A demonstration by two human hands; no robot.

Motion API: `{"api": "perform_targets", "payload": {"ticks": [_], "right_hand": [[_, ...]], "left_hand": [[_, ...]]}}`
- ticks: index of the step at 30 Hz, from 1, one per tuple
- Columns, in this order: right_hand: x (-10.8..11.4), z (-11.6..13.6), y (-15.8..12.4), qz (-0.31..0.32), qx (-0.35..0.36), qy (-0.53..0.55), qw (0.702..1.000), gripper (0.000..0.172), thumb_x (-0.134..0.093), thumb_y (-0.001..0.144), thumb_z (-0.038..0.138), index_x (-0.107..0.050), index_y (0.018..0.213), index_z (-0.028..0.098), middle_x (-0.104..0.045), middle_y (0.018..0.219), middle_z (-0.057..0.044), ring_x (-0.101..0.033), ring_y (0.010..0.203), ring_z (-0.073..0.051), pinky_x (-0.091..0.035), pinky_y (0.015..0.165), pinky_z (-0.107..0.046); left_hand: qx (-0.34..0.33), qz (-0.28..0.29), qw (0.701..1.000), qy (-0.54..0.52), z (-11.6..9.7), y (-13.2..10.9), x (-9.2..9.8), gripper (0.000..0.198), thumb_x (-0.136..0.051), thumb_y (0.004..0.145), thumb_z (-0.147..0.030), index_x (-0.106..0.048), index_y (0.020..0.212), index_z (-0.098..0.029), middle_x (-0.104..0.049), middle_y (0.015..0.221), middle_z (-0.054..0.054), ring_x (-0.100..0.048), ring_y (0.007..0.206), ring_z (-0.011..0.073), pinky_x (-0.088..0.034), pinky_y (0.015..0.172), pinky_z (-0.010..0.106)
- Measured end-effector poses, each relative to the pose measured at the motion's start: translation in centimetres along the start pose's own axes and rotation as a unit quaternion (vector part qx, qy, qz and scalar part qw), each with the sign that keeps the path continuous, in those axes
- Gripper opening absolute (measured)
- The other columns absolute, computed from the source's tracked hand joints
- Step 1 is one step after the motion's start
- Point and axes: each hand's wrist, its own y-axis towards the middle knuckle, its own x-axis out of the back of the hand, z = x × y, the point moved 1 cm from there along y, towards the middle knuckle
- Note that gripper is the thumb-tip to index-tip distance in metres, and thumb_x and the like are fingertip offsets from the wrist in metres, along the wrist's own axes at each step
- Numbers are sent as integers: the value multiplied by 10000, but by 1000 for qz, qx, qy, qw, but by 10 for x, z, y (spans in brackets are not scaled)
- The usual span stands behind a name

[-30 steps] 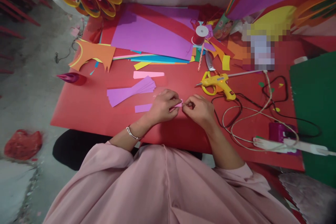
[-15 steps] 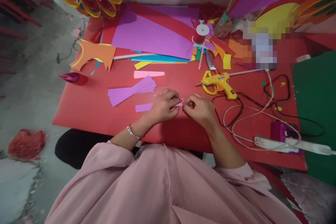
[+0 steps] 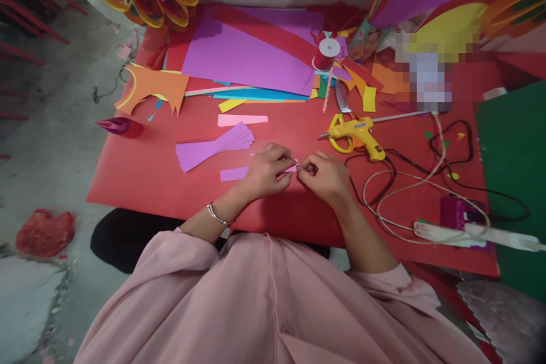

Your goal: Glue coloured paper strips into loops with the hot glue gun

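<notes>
My left hand (image 3: 265,171) is closed on a purple paper strip (image 3: 234,174) that lies on the red table (image 3: 145,176) and sticks out to the left from under my fingers. My right hand (image 3: 325,176) is closed in a pinch on the strip's pink right end, fingertips touching those of the left hand. A fanned stack of purple strips (image 3: 213,147) lies just left of my hands, with a single pink strip (image 3: 242,120) beyond it.
A yellow glue gun (image 3: 357,135) and scissors (image 3: 341,99) lie right of my hands, with tangled cords (image 3: 409,187) and a power strip (image 3: 473,234). Large coloured paper sheets (image 3: 247,57), a ribbon spool (image 3: 327,51) and an orange cut-out (image 3: 149,88) lie further back.
</notes>
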Motion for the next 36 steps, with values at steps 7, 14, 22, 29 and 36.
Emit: {"api": "perform_targets", "payload": {"ticks": [7,14,22,29,36], "right_hand": [[1,1,0,6,-5,-7,1000,131,-683,846,307,-657,730,251,-697,799,-9,-610,812,-192,-350,698,-328],[2,2,0,9,-9,-10,1000,133,-680,847,298,-647,727,250,-701,798,-13,-615,820,-193,-343,699,-324],[3,4,0,11,-10,-10,1000,140,-670,850,282,-630,719,253,-710,804,-21,-610,823,-198,-348,700,-329],[4,3,1,12,-9,-12,1000,136,-677,850,286,-641,722,254,-704,802,-17,-607,817,-197,-352,701,-334],[3,2,2,19,-8,-2,1000,136,-679,851,300,-645,729,250,-700,811,-13,-605,814,-191,-350,704,-329]], "left_hand": [[8,8,1000,1,2,-2,-2,224,-660,878,-183,-800,1052,-207,-746,1051,88,-667,997,247,-542,886,424],[-1,1,1000,-5,1,-1,-1,228,-658,878,-176,-796,1059,-203,-743,1042,89,-661,983,244,-543,878,420],[-6,-6,1000,-8,1,0,0,224,-652,880,-176,-797,1049,-196,-745,1039,92,-663,978,242,-548,889,423],[17,21,1000,-1,0,0,0,231,-644,880,-183,-797,1050,-217,-744,1049,90,-667,997,249,-548,902,435],[13,14,1000,-8,-1,0,0,244,-625,886,-173,-799,1055,-206,-745,1062,95,-662,1010,250,-546,923,439]]}}
